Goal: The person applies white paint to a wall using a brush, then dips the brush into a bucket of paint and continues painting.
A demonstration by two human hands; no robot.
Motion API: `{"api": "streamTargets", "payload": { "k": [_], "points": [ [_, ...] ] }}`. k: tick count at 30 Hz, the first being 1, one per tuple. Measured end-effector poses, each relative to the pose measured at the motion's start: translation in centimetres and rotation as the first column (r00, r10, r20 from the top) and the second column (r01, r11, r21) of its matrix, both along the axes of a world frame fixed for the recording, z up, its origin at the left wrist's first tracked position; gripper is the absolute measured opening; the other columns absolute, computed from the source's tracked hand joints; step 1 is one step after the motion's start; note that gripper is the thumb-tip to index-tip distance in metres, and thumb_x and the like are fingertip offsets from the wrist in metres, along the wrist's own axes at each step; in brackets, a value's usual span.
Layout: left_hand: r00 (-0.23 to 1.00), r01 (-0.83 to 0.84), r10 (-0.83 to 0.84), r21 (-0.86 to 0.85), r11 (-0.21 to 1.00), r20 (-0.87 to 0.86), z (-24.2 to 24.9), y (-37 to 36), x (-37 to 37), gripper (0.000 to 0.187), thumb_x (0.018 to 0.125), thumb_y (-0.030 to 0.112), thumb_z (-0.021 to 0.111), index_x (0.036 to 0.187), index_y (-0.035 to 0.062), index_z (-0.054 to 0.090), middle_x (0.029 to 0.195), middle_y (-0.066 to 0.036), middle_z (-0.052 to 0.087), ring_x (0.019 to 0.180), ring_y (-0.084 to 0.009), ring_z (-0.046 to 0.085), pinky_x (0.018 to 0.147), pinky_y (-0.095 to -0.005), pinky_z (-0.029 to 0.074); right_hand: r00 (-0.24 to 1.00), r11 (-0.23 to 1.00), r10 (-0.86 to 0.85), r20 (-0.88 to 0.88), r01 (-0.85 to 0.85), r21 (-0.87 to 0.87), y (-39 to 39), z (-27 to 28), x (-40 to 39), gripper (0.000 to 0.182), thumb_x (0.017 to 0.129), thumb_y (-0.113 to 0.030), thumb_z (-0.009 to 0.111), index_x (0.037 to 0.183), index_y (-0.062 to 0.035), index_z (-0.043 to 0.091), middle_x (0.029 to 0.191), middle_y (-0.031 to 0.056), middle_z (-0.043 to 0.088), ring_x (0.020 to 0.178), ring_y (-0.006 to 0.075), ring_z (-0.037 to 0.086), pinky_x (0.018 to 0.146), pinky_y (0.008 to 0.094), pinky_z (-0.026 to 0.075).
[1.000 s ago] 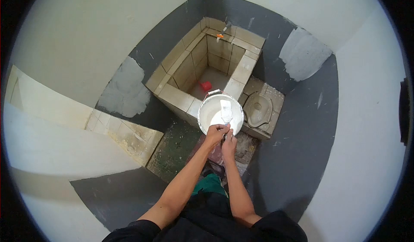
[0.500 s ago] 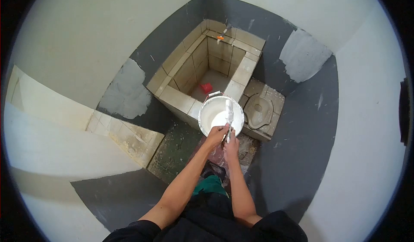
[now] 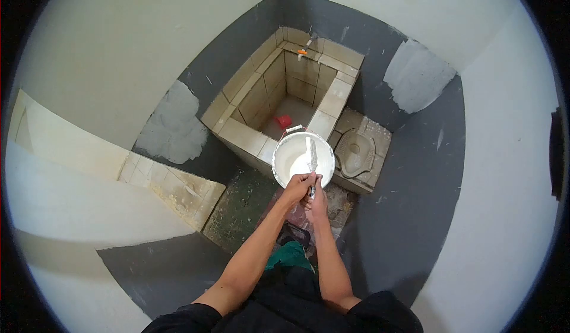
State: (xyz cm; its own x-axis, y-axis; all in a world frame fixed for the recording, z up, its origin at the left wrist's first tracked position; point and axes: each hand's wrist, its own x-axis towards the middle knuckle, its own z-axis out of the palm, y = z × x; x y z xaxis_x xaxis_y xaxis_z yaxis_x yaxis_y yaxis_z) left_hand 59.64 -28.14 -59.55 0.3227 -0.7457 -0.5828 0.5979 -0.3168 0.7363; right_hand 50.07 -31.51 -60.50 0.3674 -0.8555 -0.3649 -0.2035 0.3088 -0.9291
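A paintbrush (image 3: 312,152), its head coated whitish-grey, points away from me over a white bucket (image 3: 285,155) with white paint at its bottom. My right hand (image 3: 317,205) is closed round the brush's handle. Just above it, my left hand (image 3: 298,187) has its fingertips pinched at the brush's neck, against the right hand. Both hands are at the bucket's near rim. Part of the handle is hidden by my fingers.
The bucket is by the corner of a tiled water basin (image 3: 255,141) holding a red dipper (image 3: 284,121). An orange-handled tap (image 3: 303,52) is above. A squat toilet (image 3: 356,150) lies to the right. Grey walls carry pale patches (image 3: 174,123). A tiled ledge (image 3: 184,193) juts from the left.
The brush has turned in my hands, its head now tilting slightly to the left and looking narrower. My right hand has shifted a little to the left, closer against the left hand.
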Motion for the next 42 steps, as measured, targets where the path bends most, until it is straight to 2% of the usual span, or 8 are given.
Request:
{"api": "streamTargets", "payload": {
  "k": [3, 4, 7, 13, 17, 23, 31, 42],
  "points": [
    [0.994, -0.082, 0.089, -0.095, 0.992, 0.070, -0.5, -0.2, -0.3, 0.030, 0.093, 0.029, 0.071, 0.095, -0.0013, 0.072, 0.077, -0.001, 0.066, 0.067, -0.0087, 0.057, 0.062, -0.0264, 0.046, 0.986, 0.947, 0.120, -0.116, -0.078, 0.312, -0.7, 2.0, -0.9, 0.065, 0.106, -0.047, 0.033, 0.109, 0.0091, 0.065, 0.083, 0.0228, 0.070, 0.082, 0.0399, 0.065, 0.075, 0.0499, 0.046],
    [0.977, -0.101, 0.108, -0.051, 0.994, 0.183, -0.5, -0.4, -0.5, 0.029, 0.093, 0.028, 0.071, 0.094, -0.0006, 0.072, 0.078, -0.002, 0.066, 0.067, -0.0085, 0.057, 0.061, -0.0250, 0.046, 0.991, 0.986, 0.045, -0.127, -0.064, -0.151, 0.0, 1.0, -0.4, 0.067, 0.106, -0.049, 0.034, 0.099, 0.0093, 0.067, 0.071, 0.0149, 0.065, 0.071, 0.0310, 0.065, 0.066, 0.0452, 0.047],
    [0.938, -0.169, 0.128, 0.100, 0.981, 0.322, -0.1, -0.8, -0.7, 0.037, 0.091, 0.035, 0.073, 0.089, -0.0015, 0.073, 0.072, -0.001, 0.063, 0.061, -0.0082, 0.051, 0.054, -0.0246, 0.039, 0.973, 0.953, 0.035, -0.228, -0.101, -0.284, 0.4, 0.9, -0.2, 0.068, 0.106, -0.049, 0.034, 0.101, 0.0110, 0.066, 0.070, 0.0116, 0.064, 0.074, 0.0271, 0.065, 0.067, 0.0423, 0.048],
    [0.996, -0.055, 0.065, -0.152, 0.987, 0.065, 1.4, 0.7, 0.0, 0.035, 0.099, 0.032, 0.061, 0.105, -0.0012, 0.071, 0.087, -0.002, 0.068, 0.074, -0.0090, 0.058, 0.068, -0.0241, 0.046, 0.912, 0.903, -0.097, 0.399, -0.088, 0.420, 0.2, 2.6, -0.5, 0.059, 0.104, -0.049, 0.039, 0.075, -0.0040, 0.063, 0.058, 0.0021, 0.051, 0.047, 0.0151, 0.050, 0.043, 0.0310, 0.036],
    [0.992, -0.057, 0.082, -0.229, 0.972, 0.100, 3.4, 1.9, 1.0, 0.029, 0.099, 0.025, 0.061, 0.110, -0.0012, 0.070, 0.089, -0.002, 0.069, 0.073, -0.0084, 0.058, 0.068, -0.0248, 0.048, 0.934, 0.903, 0.016, 0.358, -0.167, 0.397, 0.5, 3.0, 0.0, 0.058, 0.104, -0.049, 0.039, 0.071, -0.0061, 0.060, 0.054, 0.0002, 0.048, 0.043, 0.0124, 0.044, 0.040, 0.0284, 0.031],
    [0.907, -0.205, 0.280, -0.250, 0.946, 0.314, 9.1, 4.6, 2.6, 0.026, 0.095, 0.020, 0.068, 0.107, -0.0031, 0.070, 0.095, -0.004, 0.071, 0.084, -0.0102, 0.062, 0.080, -0.0260, 0.049, 0.982, 0.887, 0.162, -0.093, -0.186, -0.422, 2.2, 8.6, 2.3, 0.057, 0.106, -0.040, 0.036, 0.090, 0.0063, 0.064, 0.069, 0.0152, 0.062, 0.065, 0.0239, 0.061, 0.064, 0.0395, 0.048],
    [0.636, -0.502, 0.658, -0.431, 0.750, 0.404, 19.1, 13.2, 5.5, 0.023, 0.095, 0.021, 0.070, 0.091, -0.0010, 0.067, 0.082, 0.001, 0.066, 0.075, -0.0043, 0.055, 0.070, -0.0223, 0.046, 0.814, 0.404, 0.570, 0.116, -0.154, -0.902, 6.6, 15.3, 7.4, 0.053, 0.086, 0.000, 0.060, 0.137, 0.0019, 0.045, 0.111, 0.0206, 0.059, 0.094, 0.0360, 0.061, 0.077, 0.0419, 0.053],
    [-0.154, -0.778, 0.794, -0.568, 0.270, 0.588, 30.5, 32.2, 0.9, 0.019, 0.092, 0.014, 0.070, 0.085, -0.0029, 0.064, 0.084, -0.005, 0.062, 0.076, -0.0085, 0.057, 0.065, -0.0251, 0.046, 0.285, 0.189, 0.936, 0.206, 0.087, -0.978, 26.8, 23.0, 15.2, 0.053, 0.083, 0.003, 0.068, 0.133, 0.0103, 0.053, 0.113, 0.0172, 0.053, 0.096, 0.0293, 0.061, 0.076, 0.0367, 0.054]
  ]
}}
